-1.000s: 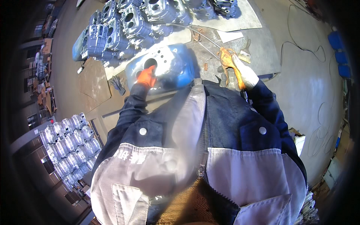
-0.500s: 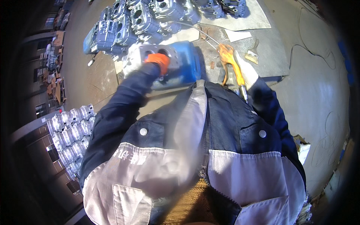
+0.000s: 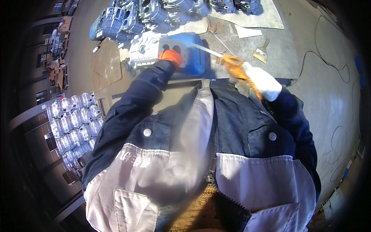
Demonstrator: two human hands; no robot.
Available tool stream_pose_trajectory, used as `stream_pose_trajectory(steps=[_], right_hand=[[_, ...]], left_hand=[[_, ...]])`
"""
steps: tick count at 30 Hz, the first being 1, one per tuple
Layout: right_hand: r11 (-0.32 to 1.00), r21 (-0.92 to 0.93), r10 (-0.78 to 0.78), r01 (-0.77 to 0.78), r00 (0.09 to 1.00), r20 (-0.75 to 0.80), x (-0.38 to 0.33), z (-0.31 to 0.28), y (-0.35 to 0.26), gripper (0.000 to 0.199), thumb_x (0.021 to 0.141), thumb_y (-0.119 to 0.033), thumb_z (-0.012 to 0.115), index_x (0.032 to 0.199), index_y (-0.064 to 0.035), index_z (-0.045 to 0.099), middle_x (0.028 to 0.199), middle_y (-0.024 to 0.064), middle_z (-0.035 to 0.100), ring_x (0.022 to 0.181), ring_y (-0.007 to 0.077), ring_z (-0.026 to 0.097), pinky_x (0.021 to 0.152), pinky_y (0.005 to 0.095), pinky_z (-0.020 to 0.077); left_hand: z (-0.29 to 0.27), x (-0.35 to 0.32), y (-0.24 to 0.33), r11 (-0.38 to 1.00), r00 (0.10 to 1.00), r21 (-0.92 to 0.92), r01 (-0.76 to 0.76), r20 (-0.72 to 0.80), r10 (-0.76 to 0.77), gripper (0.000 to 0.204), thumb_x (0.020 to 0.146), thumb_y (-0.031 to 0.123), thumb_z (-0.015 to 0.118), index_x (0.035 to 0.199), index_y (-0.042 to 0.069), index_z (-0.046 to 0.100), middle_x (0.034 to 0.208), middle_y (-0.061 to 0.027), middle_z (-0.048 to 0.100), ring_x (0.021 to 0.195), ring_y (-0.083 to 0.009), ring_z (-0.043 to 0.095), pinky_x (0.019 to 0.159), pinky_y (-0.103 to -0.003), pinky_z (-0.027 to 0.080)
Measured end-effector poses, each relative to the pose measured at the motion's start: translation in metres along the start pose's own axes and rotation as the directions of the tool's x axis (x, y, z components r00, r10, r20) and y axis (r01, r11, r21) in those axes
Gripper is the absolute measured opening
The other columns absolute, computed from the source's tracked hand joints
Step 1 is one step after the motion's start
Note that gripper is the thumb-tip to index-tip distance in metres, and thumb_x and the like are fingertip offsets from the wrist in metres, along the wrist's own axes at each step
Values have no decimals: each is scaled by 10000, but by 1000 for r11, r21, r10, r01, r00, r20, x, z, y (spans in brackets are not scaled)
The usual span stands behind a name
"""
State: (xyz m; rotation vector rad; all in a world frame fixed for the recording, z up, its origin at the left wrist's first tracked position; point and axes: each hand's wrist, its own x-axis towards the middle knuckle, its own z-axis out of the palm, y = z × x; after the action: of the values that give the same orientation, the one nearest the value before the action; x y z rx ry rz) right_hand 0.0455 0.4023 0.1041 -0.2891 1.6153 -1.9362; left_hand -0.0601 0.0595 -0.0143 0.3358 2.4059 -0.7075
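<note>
Our right hand (image 3: 250,75) clamps an orange air gun (image 3: 233,65), nozzle (image 3: 208,50) toward ten o'clock; our left hand (image 3: 171,57) touches a silver casting (image 3: 143,51), clamped or not we cannot tell.

Grey-and-navy jacket (image 3: 253,174), navy sleeves (image 3: 148,83), round snaps (image 3: 147,132) — orange left glove (image 3: 171,57), white-backed right glove (image 3: 263,82)

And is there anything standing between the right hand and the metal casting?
Nothing visible blocks the right hand from the metal casting. The long tube of its orange gun-shaped tool points that way, its far end overlapping the blue container in this view.
</note>
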Motion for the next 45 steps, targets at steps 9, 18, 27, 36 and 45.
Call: stream_pose_trajectory(steps=[9,18,27,36,45], right_hand=[[628,746,294,-223,955,39,35,-44,138,446,975,-390,440,1197,-15,532,1056,110,627,910,181,630,817,327,516],[817,570,201,-84,969,-145,54,-31,145,405,1000,-284,423,1257,22,488,1179,105,585,1075,151,573,947,253,444],[790,603,238,-114,963,-129,51,-30,135,426,990,-348,431,1229,-5,511,1076,97,621,895,173,631,782,297,528],[624,761,314,-176,949,-39,35,-35,151,412,977,-349,459,1201,-13,540,995,105,644,808,194,642,686,290,535],[538,802,360,-261,931,61,28,-27,134,410,988,-349,427,1218,-24,524,966,96,639,747,173,631,619,287,550]], left_hand=[[-19,-32,-29,979,985,125,-164,-30,169,235,755,138,584,967,96,674,981,-183,655,947,-346,636,775,-437,518],[-31,-43,-27,969,984,171,-178,25,176,257,778,203,619,1017,139,687,1060,-131,645,1015,-310,621,826,-407,512],[-32,-44,-31,975,985,142,-170,4,171,268,777,189,608,1033,150,680,1086,-132,636,1026,-316,615,839,-403,508],[-36,-45,-34,969,981,154,-194,25,193,266,775,205,625,1029,144,676,1072,-141,638,1013,-321,617,835,-409,508],[-32,-43,-34,971,981,141,-194,-3,196,255,769,189,637,1018,139,670,1033,-145,646,997,-329,620,822,-415,511]])
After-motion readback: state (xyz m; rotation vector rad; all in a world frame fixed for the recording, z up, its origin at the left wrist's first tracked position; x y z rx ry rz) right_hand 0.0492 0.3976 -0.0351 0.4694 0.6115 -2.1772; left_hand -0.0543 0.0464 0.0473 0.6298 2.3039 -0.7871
